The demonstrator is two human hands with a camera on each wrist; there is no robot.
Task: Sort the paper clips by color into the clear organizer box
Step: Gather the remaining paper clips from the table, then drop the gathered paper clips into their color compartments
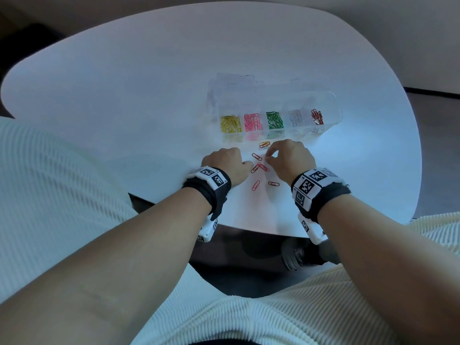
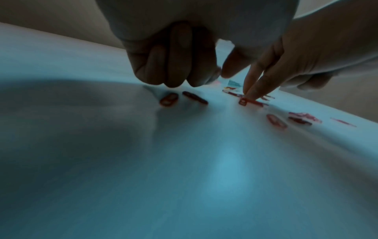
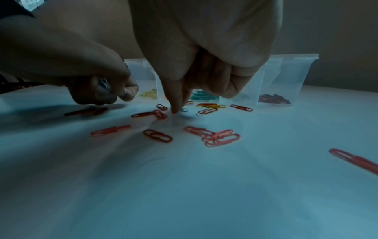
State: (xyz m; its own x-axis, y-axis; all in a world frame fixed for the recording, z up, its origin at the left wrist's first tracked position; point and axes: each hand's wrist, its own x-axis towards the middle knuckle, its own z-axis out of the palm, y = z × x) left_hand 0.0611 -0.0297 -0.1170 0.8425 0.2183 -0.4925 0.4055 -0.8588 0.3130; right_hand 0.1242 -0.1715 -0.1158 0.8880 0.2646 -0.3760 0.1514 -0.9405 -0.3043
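The clear organizer box (image 1: 329, 105) stands beyond my hands, with yellow (image 1: 231, 124), pink (image 1: 252, 122), green (image 1: 274, 120), pale (image 1: 295, 118) and dark red clips (image 1: 317, 117) each in their own compartment. Loose paper clips (image 1: 260, 167), mostly red and pink, lie on the white table (image 1: 149, 95) between my hands. My left hand (image 1: 224, 163) hovers over them with fingers curled; a greyish clip (image 3: 103, 84) glints inside the fist. On my right hand (image 1: 286, 158), the thumb and index fingertips (image 3: 175, 110) point straight down and touch the table beside a small pale clip (image 3: 185, 110).
A yellow and red clip pair (image 1: 264, 144) lies just in front of the box. The table's near edge (image 1: 249, 227) runs under my wrists, with dark floor and a shoe (image 1: 296, 255) below. More red clips (image 3: 353, 160) lie to the right.
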